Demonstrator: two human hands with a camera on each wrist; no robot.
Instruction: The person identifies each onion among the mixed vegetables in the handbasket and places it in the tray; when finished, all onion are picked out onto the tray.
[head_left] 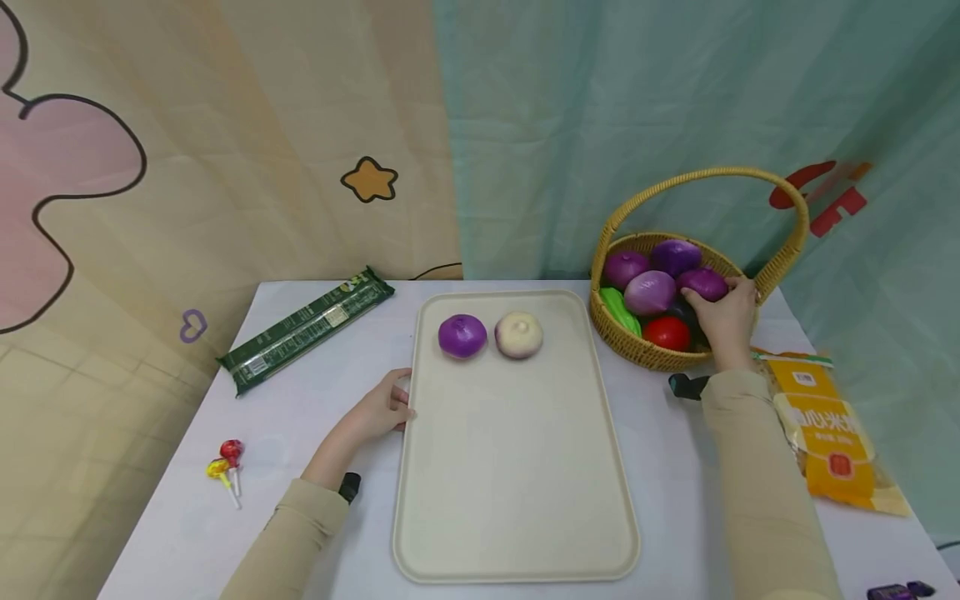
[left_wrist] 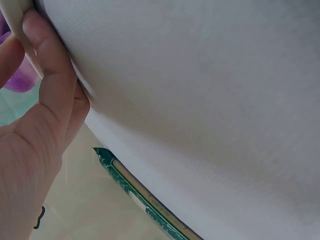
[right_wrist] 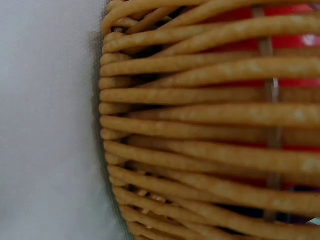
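Note:
My left hand (head_left: 377, 408) grips the left rim of a cream rectangular tray (head_left: 517, 467); in the left wrist view, the thumb and fingers (left_wrist: 57, 85) pinch that rim. Near the tray's far end lie a purple onion (head_left: 462, 336) and a white-and-purple round vegetable (head_left: 518, 334), side by side. My right hand (head_left: 726, 321) reaches into a wicker basket (head_left: 637, 346) and holds a dark purple onion (head_left: 705, 283) by its side. Around it in the basket are several more purple onions (head_left: 649, 292), a tomato (head_left: 667, 333) and a green vegetable (head_left: 619, 311). Only the wicker wall (right_wrist: 210, 115) fills the right wrist view.
A long green packet (head_left: 307, 329) lies at the table's back left. Two lollipops (head_left: 228, 467) are at the left. Right of the right forearm lies a yellow food bag (head_left: 832, 433). The basket's tall handle (head_left: 705, 173) arches over its contents. A small purple-wrapped item (head_left: 892, 592) sits bottom right.

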